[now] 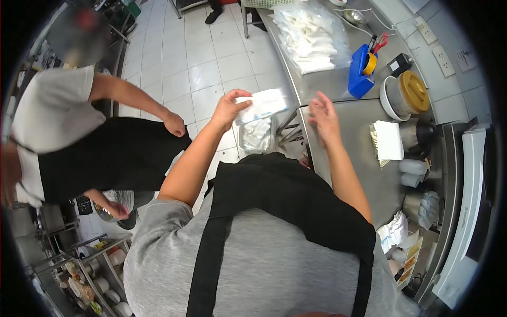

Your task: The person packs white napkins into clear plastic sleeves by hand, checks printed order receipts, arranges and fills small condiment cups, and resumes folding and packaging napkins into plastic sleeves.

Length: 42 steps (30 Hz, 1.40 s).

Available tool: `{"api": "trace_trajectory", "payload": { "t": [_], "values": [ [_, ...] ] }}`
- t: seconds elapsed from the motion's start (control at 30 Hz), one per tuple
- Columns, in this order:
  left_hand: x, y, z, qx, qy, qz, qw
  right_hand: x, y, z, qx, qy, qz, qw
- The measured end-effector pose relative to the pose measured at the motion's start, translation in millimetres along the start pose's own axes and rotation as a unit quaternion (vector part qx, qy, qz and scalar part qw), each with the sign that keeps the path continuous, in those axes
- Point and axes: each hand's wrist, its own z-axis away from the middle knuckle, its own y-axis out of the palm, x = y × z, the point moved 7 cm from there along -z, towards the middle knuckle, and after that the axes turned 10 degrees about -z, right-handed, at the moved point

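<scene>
And here's the left hand (231, 109), thumb and fingers pinched on the near-left end of a flat white packet (264, 103), held out over the tub (273, 138)! The packet shows blue marks along its near edge, its print too blurred to read, and the far side of the tub sits hidden behind it. Over to the right hand (324, 120): open, fingers spread, nothing in it that I can see, hanging by the left edge of the steel surface (346, 158). White pieces fill the tub below (whether they match the packet, I cannot tell). So the step in hand, I'd judge, is one-handed handling of a single packet, with the right hand free. What does the move from here call for? A steady pinch, I'd say, and a level wrist, since a thing that thin could flop or slip; and if the right hand is to share the work, its fingers need to close on the packet's free right end. Far right on the surface lies a clear bag (311, 39) with white packs inside, and at left a co-worker's hand (175, 124) hangs near, well clear of the packet.
</scene>
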Motion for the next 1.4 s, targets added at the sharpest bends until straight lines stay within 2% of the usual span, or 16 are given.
{"api": "trace_trajectory", "payload": {
  "t": [0.07,0.17,0.3,0.4,0.6,0.67,0.73,0.8,0.93,1.03,1.13,1.17,1.23,1.27,1.33,1.4],
  "values": [
    [57,-40,-12,-0.075,-0.029,-0.100,0.992,15,-22,8,-0.031,-0.131,0.206,0.969],
    [152,-66,-19,-0.117,-0.111,-0.190,0.968,7,-56,26,-0.060,-0.220,0.359,0.905],
    [259,-70,-13,-0.122,-0.240,-0.230,0.935,-6,-71,54,-0.094,-0.225,0.463,0.852],
    [272,-57,-14,-0.112,-0.289,-0.265,0.913,-7,-66,60,-0.094,-0.236,0.504,0.825],
    [267,-46,-86,-0.080,-0.231,-0.352,0.904,-6,-63,55,-0.111,-0.223,0.530,0.811],
    [281,-58,-127,-0.105,-0.193,-0.429,0.876,-6,-61,55,-0.115,-0.211,0.532,0.812],
    [271,-69,-150,-0.129,-0.230,-0.464,0.846,-3,-58,54,-0.114,-0.214,0.533,0.811],
    [242,-70,-157,-0.113,-0.263,-0.419,0.862,-1,-58,53,-0.114,-0.214,0.541,0.805],
    [227,-68,-172,-0.066,-0.178,-0.523,0.831,-1,-57,52,-0.119,-0.211,0.550,0.799],
    [245,-71,-155,-0.038,-0.189,-0.558,0.807,-2,-57,52,-0.120,-0.212,0.546,0.802],
    [311,-66,-141,0.125,-0.127,-0.639,0.748,-1,-59,54,-0.128,-0.219,0.543,0.801],
    [328,-56,-136,0.209,-0.116,-0.670,0.703,-3,-62,55,-0.132,-0.217,0.540,0.802],
    [354,-39,-119,0.295,-0.103,-0.608,0.730,-4,-67,58,-0.147,-0.219,0.536,0.802],
    [354,-18,-113,0.396,-0.035,-0.595,0.699,-1,-66,59,-0.150,-0.219,0.534,0.803],
    [390,-8,-102,0.486,-0.190,-0.450,0.725,4,-64,61,-0.160,-0.223,0.523,0.807],
    [368,11,-111,0.515,-0.116,-0.458,0.716,10,-63,63,-0.174,-0.235,0.509,0.810]
  ]
}}
